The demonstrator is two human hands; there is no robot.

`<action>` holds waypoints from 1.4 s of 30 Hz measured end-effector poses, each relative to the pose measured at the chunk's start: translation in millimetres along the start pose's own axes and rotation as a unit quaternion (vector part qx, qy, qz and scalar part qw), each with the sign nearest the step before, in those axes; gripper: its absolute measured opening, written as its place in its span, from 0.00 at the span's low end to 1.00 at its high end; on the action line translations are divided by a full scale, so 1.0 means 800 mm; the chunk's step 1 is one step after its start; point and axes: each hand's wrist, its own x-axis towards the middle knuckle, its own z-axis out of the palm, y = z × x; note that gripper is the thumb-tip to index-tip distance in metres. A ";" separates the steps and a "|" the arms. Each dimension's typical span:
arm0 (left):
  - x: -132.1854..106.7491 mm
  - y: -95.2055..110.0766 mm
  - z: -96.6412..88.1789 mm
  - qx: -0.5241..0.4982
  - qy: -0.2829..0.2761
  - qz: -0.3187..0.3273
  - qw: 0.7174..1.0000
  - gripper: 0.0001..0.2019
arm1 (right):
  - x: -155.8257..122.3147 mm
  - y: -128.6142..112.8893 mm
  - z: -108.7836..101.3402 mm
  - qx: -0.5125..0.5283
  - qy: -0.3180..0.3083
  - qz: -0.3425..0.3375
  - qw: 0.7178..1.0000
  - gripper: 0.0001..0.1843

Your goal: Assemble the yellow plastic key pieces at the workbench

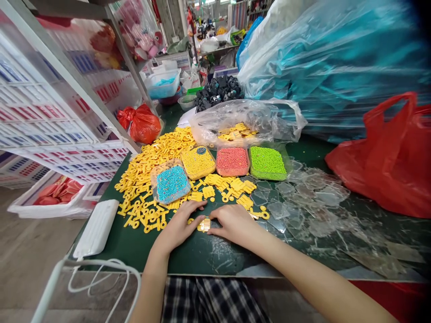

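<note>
A small yellow plastic piece (204,224) with ridges and a shiny surface lies on the green tabletop between my hands. My right hand (232,223) has thumb and forefinger closed on its right edge. The thumb of my left hand (182,222) touches its left side, while the other fingers stretch forward, apart from the thumb. Just beyond lie loose yellow plastic pieces (144,211) in a wide heap. Behind my fingers stand clear trays of tiny beads: blue beads (173,184), yellow beads (198,163), red beads (232,161) and green beads (267,162).
Thin clear plastic sheets (313,193) are scattered to the right, near a red plastic bag (387,166). A white power bank (96,229) with a cable lies at the left edge. Behind are a clear bag (249,116), black parts (220,89) and a large teal-filled bag (336,67).
</note>
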 end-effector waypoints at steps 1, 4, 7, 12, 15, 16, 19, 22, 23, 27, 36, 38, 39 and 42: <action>0.001 0.002 0.000 0.005 0.006 0.008 1.000 0.15 | 0.000 0.000 0.000 -0.001 0.001 0.001 1.000 0.18; 0.012 0.009 -0.009 0.031 0.046 0.040 0.998 0.12 | -0.002 0.000 0.001 -0.004 0.006 0.000 1.000 0.18; 0.043 0.018 -0.031 0.081 0.105 0.046 0.990 0.12 | -0.003 0.000 0.000 -0.001 0.004 0.005 1.000 0.17; 0.127 0.029 -0.067 0.189 0.100 -0.010 0.977 0.12 | -0.002 0.001 0.000 0.007 0.008 0.006 1.000 0.17; 0.174 0.030 -0.073 0.265 0.007 -0.025 0.964 0.12 | -0.001 0.003 0.002 0.009 0.009 0.006 1.000 0.17; 0.187 0.029 -0.072 0.283 -0.037 -0.023 0.958 0.11 | -0.002 0.003 0.002 0.008 0.009 0.005 1.000 0.18; 0.217 0.021 -0.071 0.301 -0.141 -0.007 0.943 0.12 | -0.002 0.003 0.000 0.009 0.011 0.002 1.000 0.18; 0.234 0.008 -0.073 0.310 -0.165 -0.007 0.936 0.12 | -0.003 0.003 -0.002 0.010 0.006 0.001 1.000 0.17; 0.237 0.005 -0.074 0.315 -0.167 -0.008 0.934 0.11 | -0.004 0.003 -0.003 0.010 0.004 0.000 1.000 0.17; 0.240 -0.006 -0.071 0.323 -0.157 0.003 0.933 0.08 | -0.004 0.003 -0.005 0.011 0.003 0.002 1.000 0.18; 0.216 -0.005 -0.072 0.317 -0.064 0.029 0.946 0.08 | -0.003 0.003 -0.003 0.018 0.011 0.005 1.000 0.17; 0.194 0.006 -0.078 0.297 -0.009 0.040 0.954 0.10 | -0.003 0.002 -0.004 0.015 0.012 0.006 1.000 0.17; 0.179 0.012 -0.078 0.279 0.025 0.047 0.959 0.11 | -0.003 0.002 -0.004 0.012 0.012 0.006 1.000 0.17; 0.120 0.028 -0.061 0.216 0.073 0.052 0.972 0.13 | -0.004 0.001 -0.005 0.004 0.012 0.004 1.000 0.17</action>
